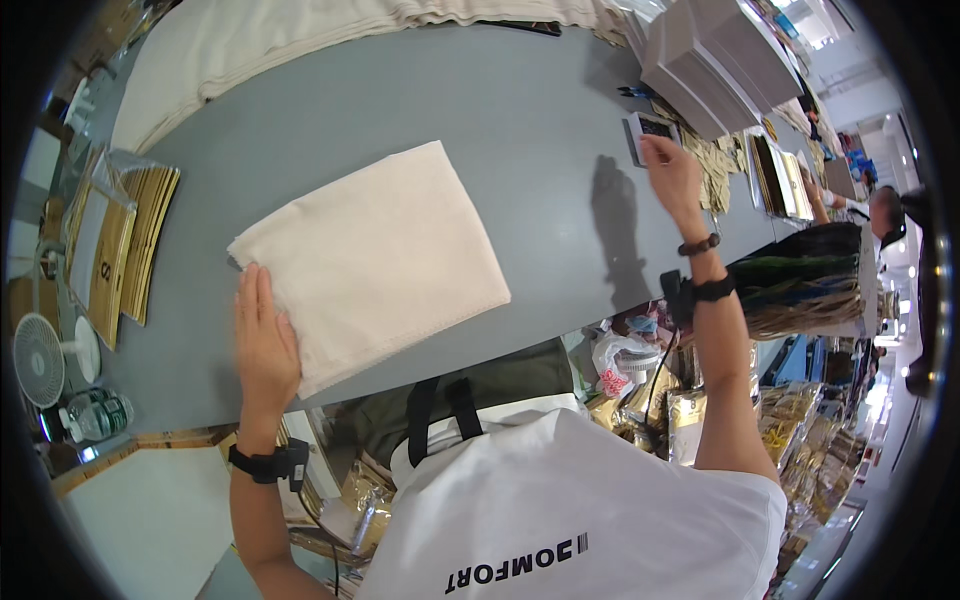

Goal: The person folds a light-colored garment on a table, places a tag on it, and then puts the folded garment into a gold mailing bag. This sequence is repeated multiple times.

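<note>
A folded cream cloth lies on the grey table in front of me, slightly turned. My left hand rests flat along its left edge, fingers extended and thumb on the fabric. At the far right, my right hand is raised beside a small white box with dark contents. Its thumb and fingertips are bent close together at the box's edge; whether something small is between them cannot be made out.
Cream fabric lies in layers along the far edge. Gold packages, a white fan and plastic bottles stand at left. Stacked white blocks and tan tags are at right, near another person's hand.
</note>
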